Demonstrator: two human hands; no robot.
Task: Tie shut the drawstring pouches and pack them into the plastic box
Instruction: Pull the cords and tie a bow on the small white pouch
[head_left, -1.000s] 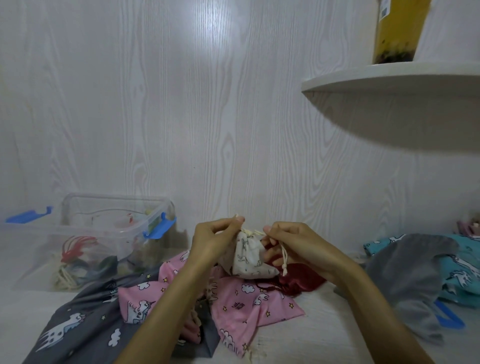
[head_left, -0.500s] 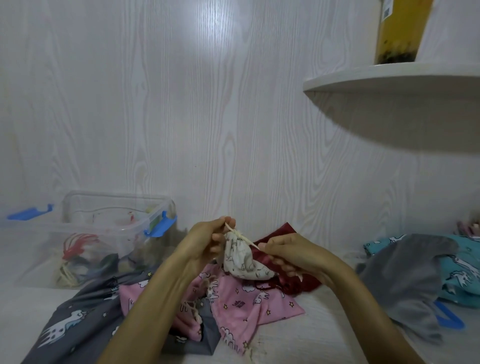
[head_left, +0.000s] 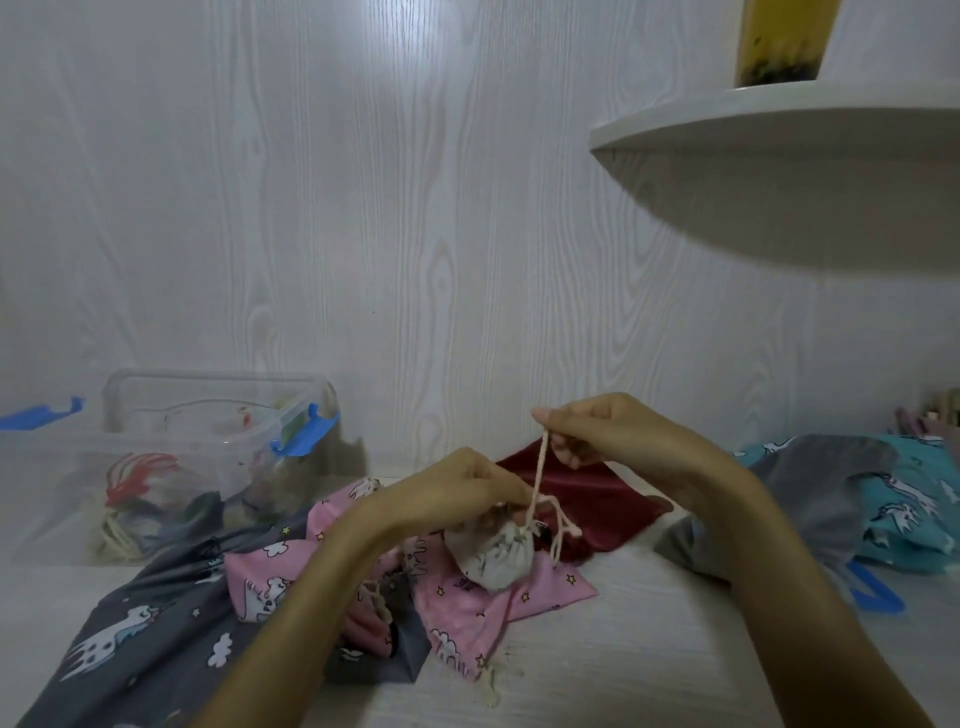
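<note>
A small white printed drawstring pouch (head_left: 498, 558) rests on a pink unicorn pouch (head_left: 467, 597) in the middle of the table. My left hand (head_left: 462, 491) grips the gathered neck of the white pouch from above. My right hand (head_left: 608, 434) is raised above and to the right, pinching the cream drawstring (head_left: 540, 470), which runs taut down to the pouch's neck. A looped end of the cord hangs beside the pouch. The clear plastic box (head_left: 208, 415) with blue latches stands at the back left, holding several pouches.
A dark red pouch (head_left: 587, 488) lies behind the white one. Grey unicorn fabric (head_left: 135, 629) spreads at the front left. Grey and teal unicorn fabric (head_left: 883, 499) is heaped at the right. A white shelf (head_left: 779, 124) juts out at the upper right, above the table.
The white pouch has come down onto the pink pouch. My right hand has risen up and to the right, drawing the cord taut, while my left hand has shifted down onto the pouch's neck.
</note>
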